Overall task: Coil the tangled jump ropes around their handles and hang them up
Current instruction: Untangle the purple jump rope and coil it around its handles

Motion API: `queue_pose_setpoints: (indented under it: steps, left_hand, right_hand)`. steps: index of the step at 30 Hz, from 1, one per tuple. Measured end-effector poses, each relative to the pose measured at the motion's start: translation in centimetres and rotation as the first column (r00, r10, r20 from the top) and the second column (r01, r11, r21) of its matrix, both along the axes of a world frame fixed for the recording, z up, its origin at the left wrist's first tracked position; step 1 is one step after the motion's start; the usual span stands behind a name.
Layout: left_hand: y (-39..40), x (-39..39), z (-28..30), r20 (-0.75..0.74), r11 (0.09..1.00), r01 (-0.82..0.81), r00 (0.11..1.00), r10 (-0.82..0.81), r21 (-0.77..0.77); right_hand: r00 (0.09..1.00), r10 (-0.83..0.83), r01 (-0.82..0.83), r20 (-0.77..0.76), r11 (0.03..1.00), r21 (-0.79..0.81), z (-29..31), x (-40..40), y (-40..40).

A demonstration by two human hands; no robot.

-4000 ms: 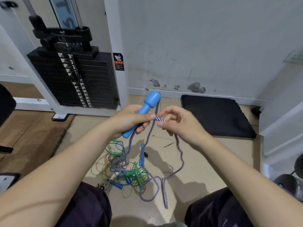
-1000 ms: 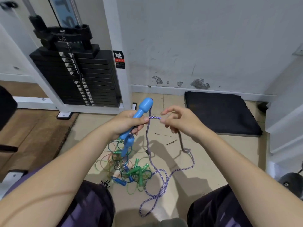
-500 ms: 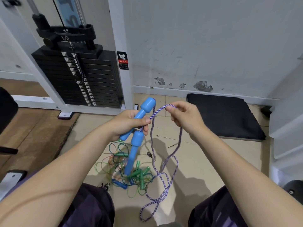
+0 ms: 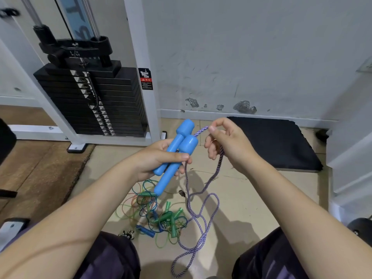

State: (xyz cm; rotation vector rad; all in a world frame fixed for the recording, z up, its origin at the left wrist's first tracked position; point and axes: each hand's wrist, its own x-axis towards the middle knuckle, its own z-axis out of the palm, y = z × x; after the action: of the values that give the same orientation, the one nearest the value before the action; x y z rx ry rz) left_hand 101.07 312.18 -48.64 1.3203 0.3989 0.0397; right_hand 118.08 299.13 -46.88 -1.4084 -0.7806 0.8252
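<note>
gripping both blue handles [image 4: 177, 152] side by side in my left hand [image 4: 159, 160], their long axes pointing to 1 o'clock; my right hand [image 4: 227, 143] pinches the purple rope [image 4: 201, 216] at 3 o'clock of them, its slack trailing toward 6.

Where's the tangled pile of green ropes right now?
Head view: the green ropes lie on the floor at lower centre, below the left hand, left of the purple rope.

Bare forearms, no sleeves; dark purple shorts [image 4: 112, 258] cover both thighs.
</note>
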Motion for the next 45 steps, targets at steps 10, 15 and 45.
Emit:
queue_pose_setpoints:
  steps: [10, 15, 45]
  left_hand:
    - [-0.5, 0.6, -0.3, -0.039, 0.994, 0.050, 0.998, -0.047, 0.093]
    - [-1.3, 0.8, 0.2, -0.061, 0.974, 0.212, 0.976, -0.207, 0.084]
    - [-1.8, 0.6, 0.7, -0.087, 0.962, 0.246, 0.968, -0.237, 0.120]
  right_hand:
    - [0.975, -0.169, 0.186, 0.142, 0.976, -0.115, -0.3, 1.3, -0.4]
    - [0.961, 0.086, -0.049, 0.263, 0.989, -0.141, -0.2, 0.4, -0.9]
    - [0.988, 0.076, -0.057, 0.133, 0.988, -0.145, 0.7, 1.0, -1.8]
